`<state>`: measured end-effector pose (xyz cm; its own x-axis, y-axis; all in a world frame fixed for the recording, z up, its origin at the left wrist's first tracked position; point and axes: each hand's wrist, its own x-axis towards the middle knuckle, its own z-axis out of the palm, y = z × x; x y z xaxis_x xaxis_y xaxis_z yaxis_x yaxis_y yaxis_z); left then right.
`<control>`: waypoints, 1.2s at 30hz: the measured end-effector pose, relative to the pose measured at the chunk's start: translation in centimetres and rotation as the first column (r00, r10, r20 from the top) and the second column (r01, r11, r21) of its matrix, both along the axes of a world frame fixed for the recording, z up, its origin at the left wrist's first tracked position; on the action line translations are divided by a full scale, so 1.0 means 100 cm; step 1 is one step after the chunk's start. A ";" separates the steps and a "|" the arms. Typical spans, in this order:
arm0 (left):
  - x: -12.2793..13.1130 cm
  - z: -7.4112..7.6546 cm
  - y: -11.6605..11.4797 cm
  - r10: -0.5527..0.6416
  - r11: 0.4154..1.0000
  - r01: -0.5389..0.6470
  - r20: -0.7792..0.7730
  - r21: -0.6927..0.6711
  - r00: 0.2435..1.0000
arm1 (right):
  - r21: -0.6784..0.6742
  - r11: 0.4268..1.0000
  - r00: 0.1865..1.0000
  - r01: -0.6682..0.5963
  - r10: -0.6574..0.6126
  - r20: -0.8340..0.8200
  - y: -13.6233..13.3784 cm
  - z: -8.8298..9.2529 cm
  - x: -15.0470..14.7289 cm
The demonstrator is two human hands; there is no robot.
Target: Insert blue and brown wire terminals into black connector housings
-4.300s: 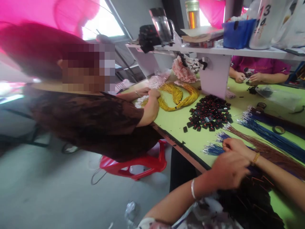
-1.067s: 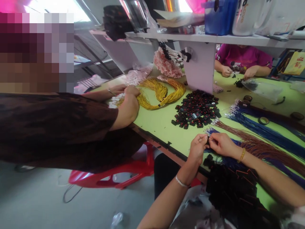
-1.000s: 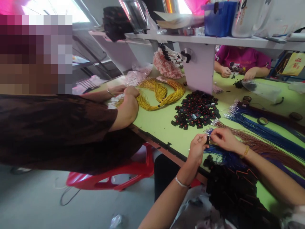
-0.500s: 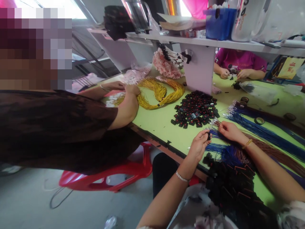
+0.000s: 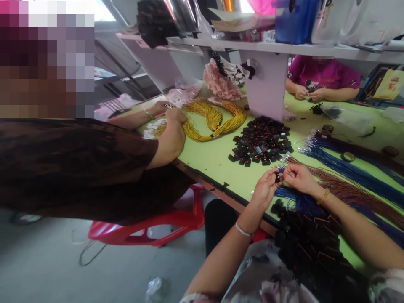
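My left hand (image 5: 266,188) pinches a small black plastic connector housing (image 5: 277,177) between thumb and fingers. Close against it, my right hand (image 5: 301,179) is closed in a pinch on a thin wire whose end meets the housing; the fingers hide most of it. Under and beside my hands run brown wires (image 5: 339,181) with silvery metal tips and a bundle of blue wires (image 5: 307,204). A heap of black housings (image 5: 261,141) lies just beyond my hands. More black pieces with orange-red strips (image 5: 309,248) are piled nearer my body.
At the left, a co-worker in a dark top (image 5: 72,168) handles yellow wires (image 5: 205,120). Across the table (image 5: 202,155), another person in a purple shirt (image 5: 325,78) works with small parts. A shelf (image 5: 221,44) carries a blue bin (image 5: 295,21). A tape roll (image 5: 347,156) sits by blue wires.
My right hand has moved left from the brown wire tips to the housing in my left hand. The left hand stays nearly in place. The view has shifted slightly.
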<state>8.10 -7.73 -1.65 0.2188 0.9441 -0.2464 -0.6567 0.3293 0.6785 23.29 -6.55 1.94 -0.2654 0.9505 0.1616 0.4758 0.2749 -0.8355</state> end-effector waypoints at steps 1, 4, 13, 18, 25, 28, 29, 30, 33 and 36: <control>0.000 0.000 0.000 0.004 1.000 -0.004 -0.003 0.003 1.000 | -0.004 1.000 1.000 0.007 -0.007 0.015 0.000 -0.002 0.000; 0.001 0.000 0.000 0.009 1.000 -0.009 -0.009 0.008 1.000 | -0.015 1.000 0.998 0.015 -0.014 0.066 0.000 -0.005 0.001; 0.001 0.001 -0.001 0.012 0.999 -0.011 -0.012 0.030 1.000 | 0.045 0.999 0.983 0.007 -0.015 0.184 0.003 -0.007 -0.002; 0.002 -0.002 -0.001 0.019 0.999 -0.019 -0.009 0.048 1.000 | 0.037 0.999 0.981 0.040 -0.046 0.189 0.001 -0.009 -0.003; 0.001 -0.003 -0.002 0.035 0.998 -0.034 -0.021 0.043 0.999 | 0.056 0.997 0.977 0.046 -0.056 0.206 -0.001 -0.009 -0.005; 0.001 -0.002 -0.002 0.053 0.998 -0.053 -0.031 0.019 0.998 | 0.065 0.998 0.978 0.000 -0.014 0.209 -0.002 -0.007 -0.006; 0.001 -0.002 -0.002 0.057 0.998 -0.057 -0.040 0.013 0.998 | 0.078 0.997 0.976 -0.024 0.006 0.218 -0.002 -0.006 -0.007; 0.001 -0.003 -0.002 0.059 0.998 -0.059 -0.054 0.009 0.997 | 0.101 0.994 0.972 -0.049 0.024 0.234 -0.002 -0.005 -0.007; 0.001 -0.002 -0.002 0.052 0.999 -0.052 -0.095 -0.001 0.994 | 0.211 0.967 0.949 -0.140 0.070 0.309 -0.002 -0.003 -0.007; 0.000 -0.001 -0.001 0.063 0.998 -0.065 -0.098 -0.013 0.993 | 0.250 0.947 0.932 -0.200 0.106 0.345 -0.001 0.000 -0.004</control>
<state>8.12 -7.80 -1.74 0.1323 0.9511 -0.2791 -0.6079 0.3002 0.7350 22.85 -6.63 1.91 -0.4865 0.8233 0.2925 0.6396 0.5637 -0.5226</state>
